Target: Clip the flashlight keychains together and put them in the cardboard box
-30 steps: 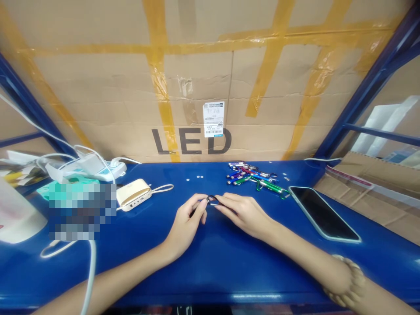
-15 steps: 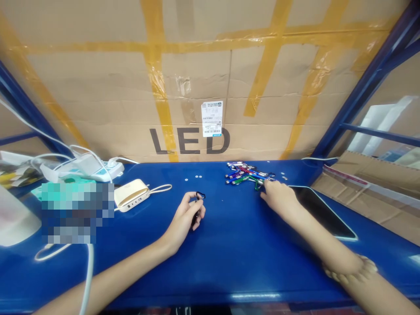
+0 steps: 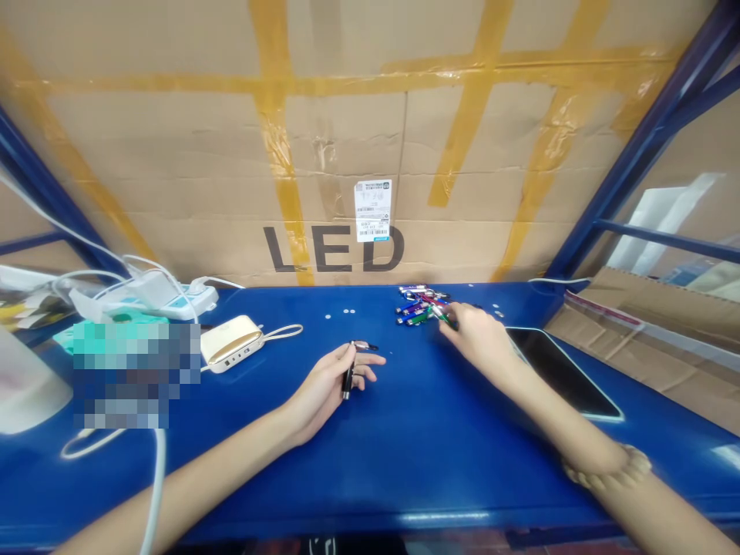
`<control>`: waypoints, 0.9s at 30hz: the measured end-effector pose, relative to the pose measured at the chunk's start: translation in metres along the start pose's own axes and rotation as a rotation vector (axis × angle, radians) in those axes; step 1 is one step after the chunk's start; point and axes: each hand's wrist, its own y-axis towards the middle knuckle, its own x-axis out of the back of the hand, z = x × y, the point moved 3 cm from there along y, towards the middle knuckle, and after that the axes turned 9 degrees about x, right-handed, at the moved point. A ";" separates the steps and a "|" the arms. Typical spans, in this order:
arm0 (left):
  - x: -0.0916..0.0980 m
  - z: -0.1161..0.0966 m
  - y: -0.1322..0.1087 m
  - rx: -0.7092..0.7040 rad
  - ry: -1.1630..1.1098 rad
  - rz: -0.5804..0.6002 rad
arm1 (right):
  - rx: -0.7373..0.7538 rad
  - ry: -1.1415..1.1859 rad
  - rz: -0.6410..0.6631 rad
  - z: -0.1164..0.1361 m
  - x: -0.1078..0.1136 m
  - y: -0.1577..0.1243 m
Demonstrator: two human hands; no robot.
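Near the middle of the table, my left hand [image 3: 321, 389] pinches a small black keychain flashlight [image 3: 348, 379] between thumb and index finger. Its tube points down, and a dark carabiner clip sticks out to the right at the top. The other fingers of that hand are stretched out. Further right, my right hand [image 3: 482, 335] is at the right end of a pile of keychain flashlights [image 3: 413, 308] in blue, purple, red, silver and green. Its fingers close around the end of a green keychain flashlight [image 3: 445, 316]; the fingertips are partly hidden.
A black-screened tablet [image 3: 570, 370] lies under and beside my right forearm. On the left are a cream power bank [image 3: 232, 344] with a loop strap, a white power strip [image 3: 150, 297] and cables. A big taped cardboard box [image 3: 335, 154] stands behind the blue table [image 3: 381, 478].
My left hand's fingers have spread from a curl, and the black flashlight now shows more fully. My right hand has shifted slightly left, further over the pile.
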 end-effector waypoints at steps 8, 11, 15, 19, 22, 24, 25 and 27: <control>-0.004 0.012 0.006 0.022 -0.140 0.066 | 0.345 0.842 0.068 0.065 -0.004 -0.025; -0.003 0.013 0.008 0.031 -0.250 0.100 | 0.338 0.911 0.149 0.076 -0.006 -0.032; 0.000 0.015 0.013 0.064 -0.334 0.106 | 0.246 1.011 0.209 0.077 -0.014 -0.033; 0.001 0.018 0.015 0.098 -0.367 0.086 | 0.199 1.064 0.259 0.079 -0.021 -0.033; -0.001 0.017 0.015 0.105 -0.372 0.109 | 0.244 1.052 0.269 0.083 -0.021 -0.035; 0.000 0.014 0.015 0.074 -0.405 0.067 | 0.284 1.032 0.232 0.084 -0.021 -0.036; 0.001 0.013 0.015 0.054 -0.424 0.032 | 0.296 1.023 0.217 0.084 -0.021 -0.036; 0.002 0.012 0.016 0.026 -0.446 -0.024 | 0.307 1.008 0.219 0.085 -0.023 -0.037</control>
